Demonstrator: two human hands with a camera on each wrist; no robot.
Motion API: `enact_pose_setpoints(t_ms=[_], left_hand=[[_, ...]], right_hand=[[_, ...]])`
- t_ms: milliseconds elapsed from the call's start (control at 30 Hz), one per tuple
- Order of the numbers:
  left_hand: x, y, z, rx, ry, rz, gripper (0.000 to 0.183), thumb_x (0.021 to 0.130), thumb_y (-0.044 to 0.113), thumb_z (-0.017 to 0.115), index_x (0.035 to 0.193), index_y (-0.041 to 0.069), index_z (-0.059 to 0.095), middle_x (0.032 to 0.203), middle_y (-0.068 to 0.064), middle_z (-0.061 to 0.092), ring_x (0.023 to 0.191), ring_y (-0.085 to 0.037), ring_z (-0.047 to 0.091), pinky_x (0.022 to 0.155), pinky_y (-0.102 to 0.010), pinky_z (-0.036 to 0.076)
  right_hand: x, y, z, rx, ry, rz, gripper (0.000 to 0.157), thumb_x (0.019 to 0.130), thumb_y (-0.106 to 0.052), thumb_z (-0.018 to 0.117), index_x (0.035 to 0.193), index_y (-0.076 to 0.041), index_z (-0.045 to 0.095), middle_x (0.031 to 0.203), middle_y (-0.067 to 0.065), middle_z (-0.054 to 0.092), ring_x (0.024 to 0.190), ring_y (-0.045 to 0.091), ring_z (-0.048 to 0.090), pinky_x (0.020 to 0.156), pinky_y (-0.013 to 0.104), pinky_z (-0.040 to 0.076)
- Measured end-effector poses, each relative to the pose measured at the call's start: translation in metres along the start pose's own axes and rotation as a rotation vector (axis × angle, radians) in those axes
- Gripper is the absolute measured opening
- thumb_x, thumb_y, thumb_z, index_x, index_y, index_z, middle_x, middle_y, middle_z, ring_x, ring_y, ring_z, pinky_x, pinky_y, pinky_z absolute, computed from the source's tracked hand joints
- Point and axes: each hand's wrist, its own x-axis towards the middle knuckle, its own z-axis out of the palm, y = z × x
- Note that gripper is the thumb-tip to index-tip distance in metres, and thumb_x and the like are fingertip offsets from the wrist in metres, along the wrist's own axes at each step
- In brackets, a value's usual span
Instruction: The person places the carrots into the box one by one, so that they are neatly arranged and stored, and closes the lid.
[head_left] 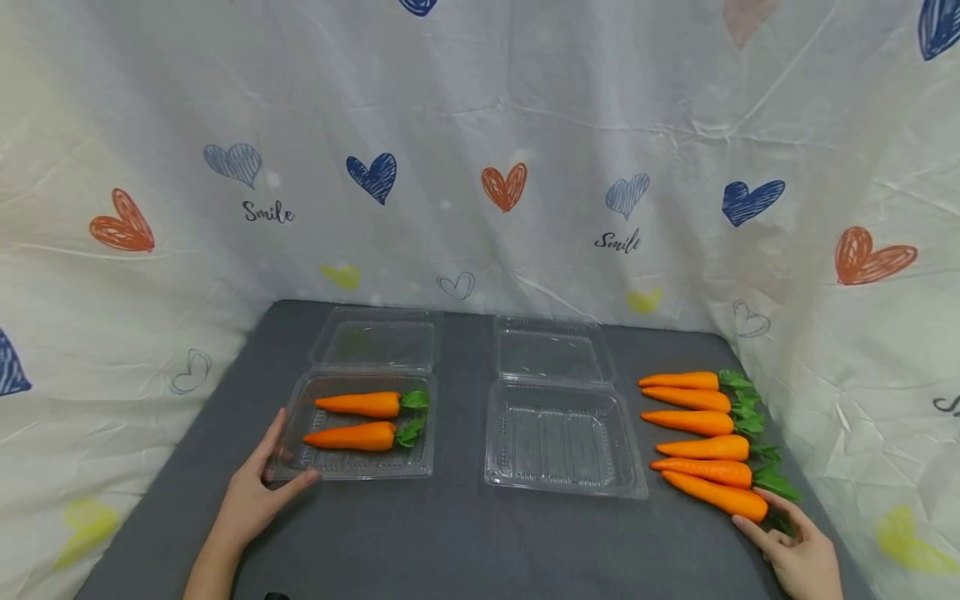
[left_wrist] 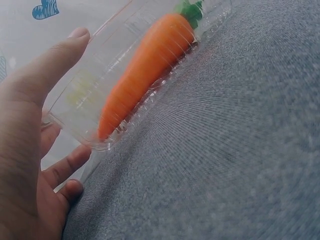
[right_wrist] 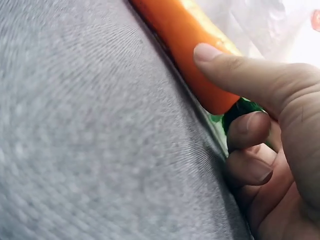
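On the left, a clear plastic clamshell box [head_left: 360,468] lies with its lid folded back, and two carrots with green tops rest inside: the rear carrot [head_left: 367,404] and the front carrot [head_left: 352,436]. My left hand [head_left: 255,500] spreads around that box's front left corner, touching it with the thumb along the front side. Through the clear wall in the left wrist view shows one carrot [left_wrist: 145,70]. At the right, my right hand [head_left: 802,550] pinches the nearest carrot [head_left: 716,495] of a row by its leafy end, thumb on the orange body [right_wrist: 200,75].
A second open clamshell box [head_left: 566,485], with nothing in it, stands right of the first. Several other carrots [head_left: 697,422] lie in a column beyond the held one, tips pointing left. Behind the grey table [head_left: 465,542] hangs a white curtain [head_left: 450,100] printed with hearts.
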Motion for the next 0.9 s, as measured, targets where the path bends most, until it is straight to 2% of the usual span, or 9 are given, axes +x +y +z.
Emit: enact_pose_setpoints(t_ms=[67, 167, 267, 433, 533, 667, 800, 900], left_hand=[[0.0, 0.0, 0.0, 0.0, 0.0, -0.001, 0.105, 0.091, 0.025, 0.087, 0.172, 0.027, 0.02, 0.112, -0.008, 0.058, 0.071, -0.013, 0.033, 0.062, -0.03, 0.03], [0.0, 0.0, 0.0, 0.003, 0.001, 0.001, 0.105, 0.091, 0.024, 0.087, 0.172, 0.026, 0.02, 0.112, -0.008, 0.058, 0.071, -0.012, 0.033, 0.062, -0.029, 0.03], [0.0, 0.0, 0.0, 0.007, 0.002, 0.001, 0.105, 0.091, 0.024, 0.087, 0.172, 0.026, 0.02, 0.113, -0.009, 0.059, 0.072, -0.012, 0.034, 0.062, -0.029, 0.03], [-0.001, 0.0, 0.0, 0.004, 0.008, 0.005, 0.105, 0.091, 0.023, 0.087, 0.172, 0.024, 0.021, 0.113, -0.008, 0.058, 0.073, -0.013, 0.033, 0.062, -0.029, 0.03], [-0.002, 0.0, 0.0, 0.001, 0.012, 0.005, 0.105, 0.091, 0.023, 0.087, 0.172, 0.024, 0.021, 0.113, -0.008, 0.058, 0.073, -0.013, 0.033, 0.062, -0.029, 0.03], [-0.002, 0.0, 0.0, 0.004, 0.006, -0.003, 0.105, 0.091, 0.024, 0.087, 0.172, 0.025, 0.02, 0.113, -0.008, 0.058, 0.073, -0.013, 0.033, 0.063, -0.029, 0.03], [-0.002, 0.0, 0.0, 0.007, 0.0, -0.007, 0.105, 0.091, 0.025, 0.087, 0.172, 0.027, 0.019, 0.114, -0.008, 0.058, 0.074, -0.012, 0.034, 0.063, -0.029, 0.03], [-0.001, -0.001, 0.0, 0.007, 0.001, -0.002, 0.106, 0.091, 0.025, 0.087, 0.172, 0.029, 0.019, 0.113, -0.008, 0.057, 0.075, -0.012, 0.034, 0.064, -0.029, 0.031]], right_hand=[[-0.003, -0.001, 0.001, 0.017, 0.006, 0.005, 0.076, 0.089, -0.042, 0.088, 0.151, -0.013, 0.054, 0.113, -0.019, 0.061, 0.053, 0.023, 0.056, 0.055, 0.034, 0.049], [-0.008, -0.005, 0.001, 0.052, 0.024, 0.0, 0.069, 0.091, -0.039, 0.086, 0.148, -0.016, 0.056, 0.096, -0.036, 0.05, 0.053, 0.023, 0.057, 0.055, 0.033, 0.05], [-0.013, -0.012, -0.002, 0.072, 0.042, -0.014, 0.065, 0.092, -0.041, 0.085, 0.147, -0.019, 0.057, 0.1, -0.035, 0.05, 0.049, 0.023, 0.053, 0.054, 0.032, 0.049], [-0.019, -0.033, -0.001, 0.125, 0.051, -0.03, 0.067, 0.09, -0.046, 0.085, 0.148, -0.024, 0.059, 0.112, -0.029, 0.051, 0.044, 0.02, 0.046, 0.051, 0.032, 0.043], [-0.024, -0.052, 0.008, 0.191, 0.036, -0.031, 0.067, 0.089, -0.045, 0.086, 0.148, -0.025, 0.06, 0.119, -0.025, 0.054, 0.046, 0.018, 0.051, 0.05, 0.031, 0.042], [-0.033, -0.081, 0.031, 0.261, -0.006, -0.072, 0.068, 0.089, -0.043, 0.087, 0.148, -0.021, 0.061, 0.141, -0.008, 0.056, 0.055, 0.014, 0.063, 0.054, 0.026, 0.048], [-0.047, -0.115, 0.062, 0.291, -0.049, -0.22, 0.066, 0.092, -0.037, 0.085, 0.148, -0.013, 0.061, 0.151, 0.01, 0.052, 0.056, 0.014, 0.065, 0.054, 0.025, 0.049], [-0.062, -0.141, 0.088, 0.331, -0.101, -0.353, 0.058, 0.094, -0.031, 0.084, 0.145, -0.01, 0.063, 0.145, 0.013, 0.058, 0.045, 0.012, 0.051, 0.045, 0.027, 0.039]])
